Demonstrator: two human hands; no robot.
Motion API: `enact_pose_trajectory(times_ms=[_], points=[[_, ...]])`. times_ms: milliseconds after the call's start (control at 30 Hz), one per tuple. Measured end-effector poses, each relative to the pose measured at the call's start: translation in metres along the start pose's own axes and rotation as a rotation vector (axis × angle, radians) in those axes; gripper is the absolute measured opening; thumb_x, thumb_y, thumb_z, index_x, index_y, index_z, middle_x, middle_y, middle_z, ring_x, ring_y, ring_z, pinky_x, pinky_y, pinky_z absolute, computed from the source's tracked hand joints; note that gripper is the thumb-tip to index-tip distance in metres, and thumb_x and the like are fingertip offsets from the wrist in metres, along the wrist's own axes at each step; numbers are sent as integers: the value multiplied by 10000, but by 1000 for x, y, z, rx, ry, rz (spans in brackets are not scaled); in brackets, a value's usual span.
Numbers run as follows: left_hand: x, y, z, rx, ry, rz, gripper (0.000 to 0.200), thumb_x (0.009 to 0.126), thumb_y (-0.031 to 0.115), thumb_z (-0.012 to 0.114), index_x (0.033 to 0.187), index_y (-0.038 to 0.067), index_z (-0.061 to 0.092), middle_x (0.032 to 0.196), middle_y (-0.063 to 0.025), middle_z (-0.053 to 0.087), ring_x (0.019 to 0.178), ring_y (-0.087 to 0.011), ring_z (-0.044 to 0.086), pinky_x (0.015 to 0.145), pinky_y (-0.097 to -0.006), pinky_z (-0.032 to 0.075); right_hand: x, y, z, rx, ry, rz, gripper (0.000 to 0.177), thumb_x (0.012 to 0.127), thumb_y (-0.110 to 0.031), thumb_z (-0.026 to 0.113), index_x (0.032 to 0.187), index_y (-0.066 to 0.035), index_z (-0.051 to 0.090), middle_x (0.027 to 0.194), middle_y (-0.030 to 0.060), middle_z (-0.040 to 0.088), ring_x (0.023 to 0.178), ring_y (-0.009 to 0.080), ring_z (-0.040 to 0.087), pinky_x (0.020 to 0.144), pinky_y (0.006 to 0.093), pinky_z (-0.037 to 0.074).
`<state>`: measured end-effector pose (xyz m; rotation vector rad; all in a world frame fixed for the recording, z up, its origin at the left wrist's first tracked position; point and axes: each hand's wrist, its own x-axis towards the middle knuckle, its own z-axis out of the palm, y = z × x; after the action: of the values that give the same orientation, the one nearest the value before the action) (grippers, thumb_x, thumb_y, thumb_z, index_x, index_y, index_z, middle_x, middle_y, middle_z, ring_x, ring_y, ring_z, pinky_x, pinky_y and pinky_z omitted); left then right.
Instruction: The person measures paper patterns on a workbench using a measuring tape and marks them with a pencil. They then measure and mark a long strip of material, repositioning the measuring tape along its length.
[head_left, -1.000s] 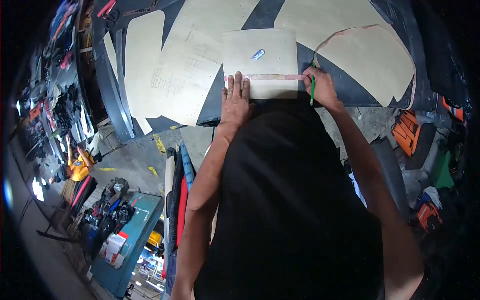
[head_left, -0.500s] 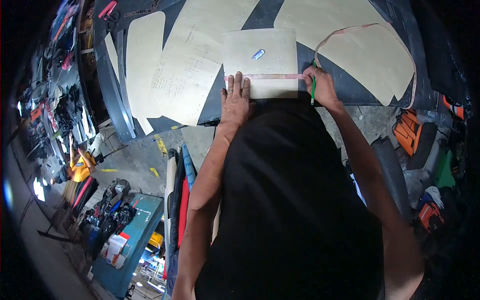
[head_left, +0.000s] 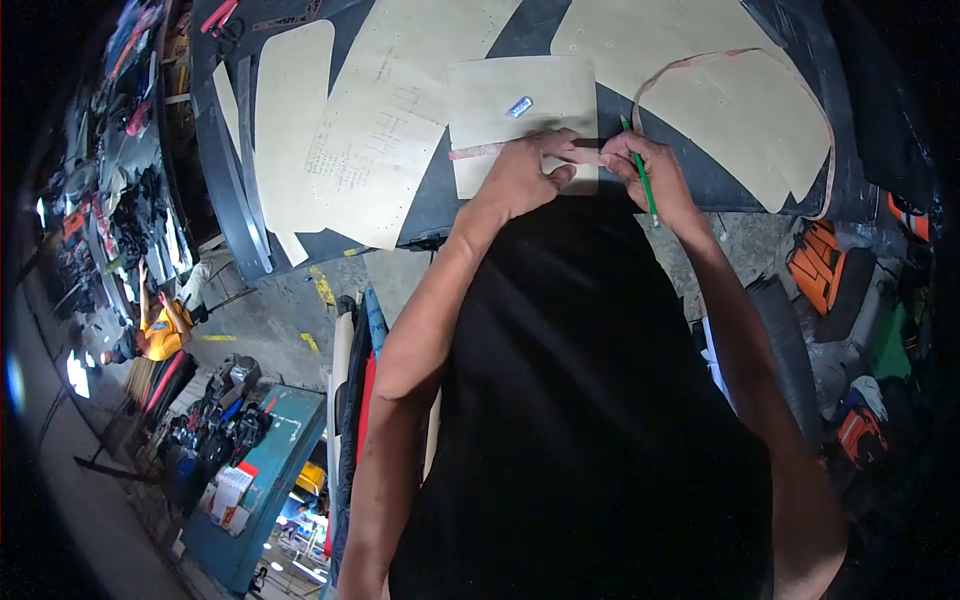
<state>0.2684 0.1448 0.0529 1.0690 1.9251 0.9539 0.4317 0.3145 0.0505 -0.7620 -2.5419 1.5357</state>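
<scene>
A pinkish measuring tape [head_left: 478,152] lies across a small cream pattern piece [head_left: 477,90] and loops over the large piece [head_left: 735,120] at the right. My left hand [head_left: 532,168] is over the small piece, its fingers closed on the tape near the right edge. My right hand [head_left: 648,172] pinches the tape's strip just beside it and also holds a green pencil [head_left: 642,178], which slants with its tip away from me. A small blue-and-white object [head_left: 520,107] rests on the small piece.
More cream pattern pieces [head_left: 370,130] and long dark strips [head_left: 250,190] lie on the dark table [head_left: 428,215]. Red-handled scissors [head_left: 218,17] are at its far left. A person in a yellow shirt [head_left: 165,332] is off left. Orange bags [head_left: 818,265] lie on the right floor.
My left hand has moved right along the tape, from lying flat to gripping it near my right hand. The green pencil has tilted in my right hand.
</scene>
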Motion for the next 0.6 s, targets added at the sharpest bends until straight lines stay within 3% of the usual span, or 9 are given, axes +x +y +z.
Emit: enact_pose_trajectory(times_ms=[67, 100, 200, 600], points=[[4, 3, 0, -174, -73, -88, 412, 893, 51, 715, 1301, 22, 663, 1035, -117, 740, 1007, -222, 691, 962, -330, 520, 0, -9, -2, -1, -8, 11, 98, 910, -34, 728, 990, -33, 671, 761, 99, 647, 687, 165, 596, 690, 304, 502], [4, 3, 1, -173, -75, -89, 412, 893, 51, 715, 1301, 22, 663, 1035, -117, 740, 1007, -222, 691, 962, -330, 520, -1, -13, -3, 4, -10, 11, 102, 908, -38, 733, 988, -33, 670, 752, 89, 635, 683, 152, 576, 683, 296, 493], [4, 4, 0, -408, -79, -213, 390, 897, -30, 689, 1284, 11, 671, 977, -40, 740, 902, -101, 650, 867, -262, 525, 0, -25, -7, 17, -14, 7, 109, 905, -45, 742, 985, -33, 669, 734, 68, 612, 674, 126, 534, 669, 280, 475], [4, 1, -3, -565, -29, -193, 363, 907, -30, 698, 1268, -2, 666, 947, -18, 740, 864, -57, 628, 818, -221, 522, 7, -38, -7, 57, -74, 39, 89, 924, -71, 739, 965, -39, 668, 724, 12, 606, 684, 89, 512, 654, 261, 455]])
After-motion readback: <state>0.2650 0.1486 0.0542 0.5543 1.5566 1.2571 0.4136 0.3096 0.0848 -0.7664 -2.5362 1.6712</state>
